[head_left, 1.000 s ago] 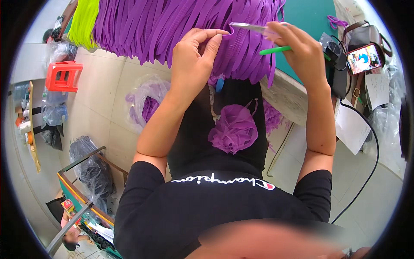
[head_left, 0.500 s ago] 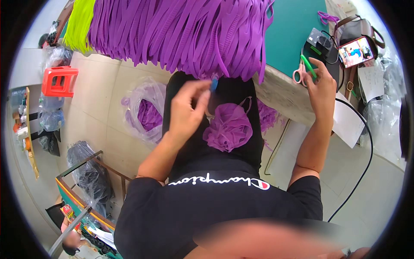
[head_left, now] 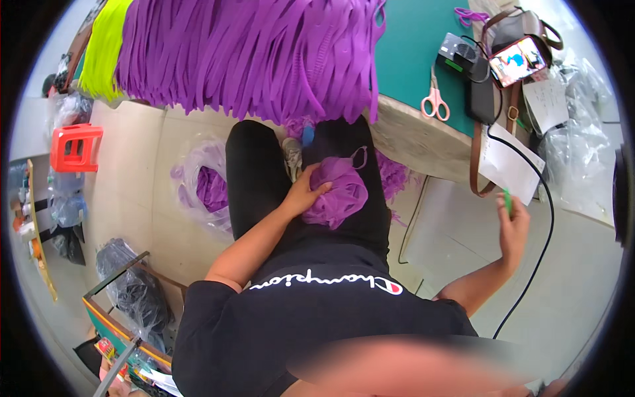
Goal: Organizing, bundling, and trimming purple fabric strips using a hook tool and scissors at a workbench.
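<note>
Left hand [head_left: 304, 197] touching the purple bundle [head_left: 342, 204], right hand [head_left: 514, 228] holding a green stick [head_left: 507, 200]

Counting clock directions from the bundle, which is resting on the black trouser legs [head_left: 254, 172], the left fingers are lying at its ten o'clock edge, the thumb touching its top; whether they are gripping it, I cannot tell. The right hand is hanging well apart, just past three, its fingers pinching the stick narrowly.

Pink-handled scissors [head_left: 434, 107] are lying between one and two on the green table [head_left: 407, 73], whose pale edge [head_left: 423, 144] is standing between them and the bundle. Purple strips [head_left: 245, 59] are hanging at eleven, yellow-green strips [head_left: 106, 53] at ten. A lit phone [head_left: 519, 61] is leaning at two beside a brown bag [head_left: 519, 25]. A black cable [head_left: 548, 198] is curving past three, beyond the right hand. A clear plastic bag [head_left: 188, 173] is holding purple pieces [head_left: 211, 188] at nine; a red stool [head_left: 76, 132] is standing farther out.
</note>
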`<state>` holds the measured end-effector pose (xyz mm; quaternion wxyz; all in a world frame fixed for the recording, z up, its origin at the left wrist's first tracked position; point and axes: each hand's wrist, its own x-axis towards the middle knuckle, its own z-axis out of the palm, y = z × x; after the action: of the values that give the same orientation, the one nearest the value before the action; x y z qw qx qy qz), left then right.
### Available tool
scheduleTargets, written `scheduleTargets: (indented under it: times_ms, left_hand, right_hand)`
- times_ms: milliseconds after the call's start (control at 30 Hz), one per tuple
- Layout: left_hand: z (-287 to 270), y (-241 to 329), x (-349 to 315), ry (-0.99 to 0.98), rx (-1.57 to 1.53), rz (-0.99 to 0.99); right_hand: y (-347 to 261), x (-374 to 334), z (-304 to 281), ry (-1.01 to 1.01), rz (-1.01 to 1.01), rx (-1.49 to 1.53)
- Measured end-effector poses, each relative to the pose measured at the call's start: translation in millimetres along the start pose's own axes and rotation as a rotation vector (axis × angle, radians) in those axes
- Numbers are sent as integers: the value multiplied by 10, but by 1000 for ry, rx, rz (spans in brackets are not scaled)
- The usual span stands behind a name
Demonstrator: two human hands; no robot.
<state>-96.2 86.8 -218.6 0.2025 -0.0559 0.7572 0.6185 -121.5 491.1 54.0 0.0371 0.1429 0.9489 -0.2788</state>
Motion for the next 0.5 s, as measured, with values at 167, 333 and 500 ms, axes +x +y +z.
scheduleTargets:
  times_ms: [167,333,500]
  left_hand:
    - [46,-66,118,50,25,4]
    - [53,-109,136,76,-57,74]
    - [-6,-216,134,62,-61,-67]
  right_hand:
    - [2,790,-305,735,-314,-350]
    - [-59,2134,-108,379,-587,-817]
    - [156,2609,-334,534,-530,-1020]
